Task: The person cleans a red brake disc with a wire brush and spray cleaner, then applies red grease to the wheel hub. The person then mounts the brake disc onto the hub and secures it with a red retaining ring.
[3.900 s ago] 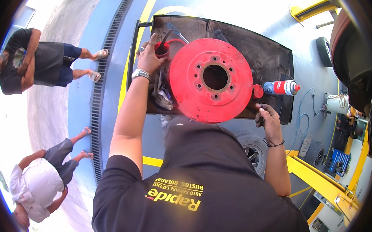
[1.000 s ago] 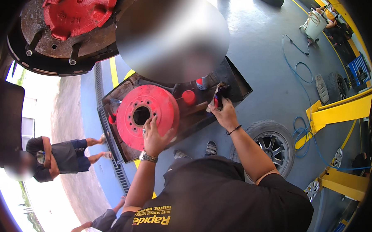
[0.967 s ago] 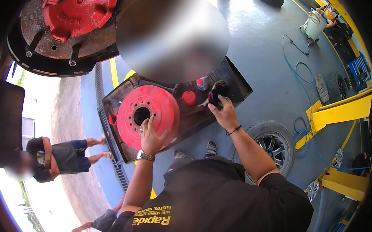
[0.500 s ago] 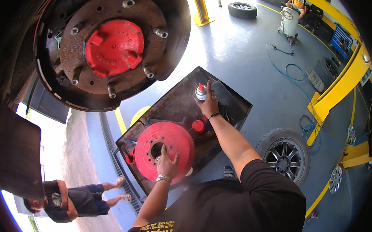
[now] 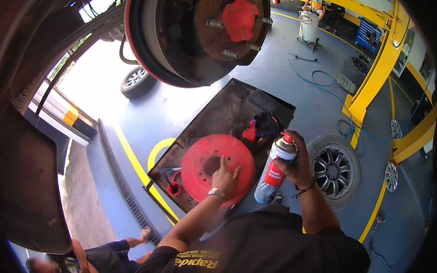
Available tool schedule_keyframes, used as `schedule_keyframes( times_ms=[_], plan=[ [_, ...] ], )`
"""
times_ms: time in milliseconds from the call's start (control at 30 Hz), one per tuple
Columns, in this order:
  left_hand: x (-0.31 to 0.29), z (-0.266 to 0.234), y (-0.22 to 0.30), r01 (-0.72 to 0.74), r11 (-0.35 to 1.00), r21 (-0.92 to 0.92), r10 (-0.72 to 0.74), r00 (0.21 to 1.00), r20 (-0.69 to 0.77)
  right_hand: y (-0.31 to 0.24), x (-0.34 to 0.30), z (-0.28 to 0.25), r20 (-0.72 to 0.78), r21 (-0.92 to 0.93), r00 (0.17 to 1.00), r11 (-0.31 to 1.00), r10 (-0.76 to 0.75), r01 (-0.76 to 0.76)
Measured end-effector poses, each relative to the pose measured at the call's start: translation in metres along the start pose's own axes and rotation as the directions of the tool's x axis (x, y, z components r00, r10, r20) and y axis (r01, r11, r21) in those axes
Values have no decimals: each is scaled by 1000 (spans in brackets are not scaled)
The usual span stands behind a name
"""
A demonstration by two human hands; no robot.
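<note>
Where right fingers (image 5: pixel 297 139) curl, a can (image 5: pixel 271 180) (red-topped) sits — clasped.

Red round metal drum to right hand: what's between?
In the head view, a strip of dark tray, then the white-and-red cylindrical spray can in that hand.

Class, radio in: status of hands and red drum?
Left hand over red drum, contact unclear. Right hand gripping spray can. Red cup left of drum, on tray.

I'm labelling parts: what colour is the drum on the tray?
The drum is red, best seen in the head view.
</note>
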State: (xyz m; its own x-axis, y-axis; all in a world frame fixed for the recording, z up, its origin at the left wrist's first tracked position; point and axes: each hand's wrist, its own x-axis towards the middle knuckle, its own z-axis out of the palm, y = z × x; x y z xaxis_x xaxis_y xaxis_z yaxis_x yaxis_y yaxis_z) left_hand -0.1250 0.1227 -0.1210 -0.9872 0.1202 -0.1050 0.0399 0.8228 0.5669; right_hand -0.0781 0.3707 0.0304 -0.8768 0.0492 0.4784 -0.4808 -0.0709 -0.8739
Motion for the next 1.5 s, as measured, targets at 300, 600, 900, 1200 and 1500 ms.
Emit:
schedule_keyframes(
  times_ms=[300,600,900,1200,1500],
  plan=[
    [-9,6,-6,-86,994,-71,71,979,-193,-91,53,124,553,-833,817,-134,-161,537],
    [-6,18,-17,-164,986,18,163,946,-279,-130,64,138,665,-716,745,-329,-54,616],
    [-8,17,-16,-181,983,-28,167,947,-274,-200,89,149,614,-789,741,-207,-272,578],
    [-7,17,-16,-179,984,-2,173,953,-250,-261,147,136,533,-740,568,-19,-627,673],
    [-10,14,-14,-162,987,5,158,961,-225,-234,100,146,651,-748,707,-73,-277,660]
  ],
)
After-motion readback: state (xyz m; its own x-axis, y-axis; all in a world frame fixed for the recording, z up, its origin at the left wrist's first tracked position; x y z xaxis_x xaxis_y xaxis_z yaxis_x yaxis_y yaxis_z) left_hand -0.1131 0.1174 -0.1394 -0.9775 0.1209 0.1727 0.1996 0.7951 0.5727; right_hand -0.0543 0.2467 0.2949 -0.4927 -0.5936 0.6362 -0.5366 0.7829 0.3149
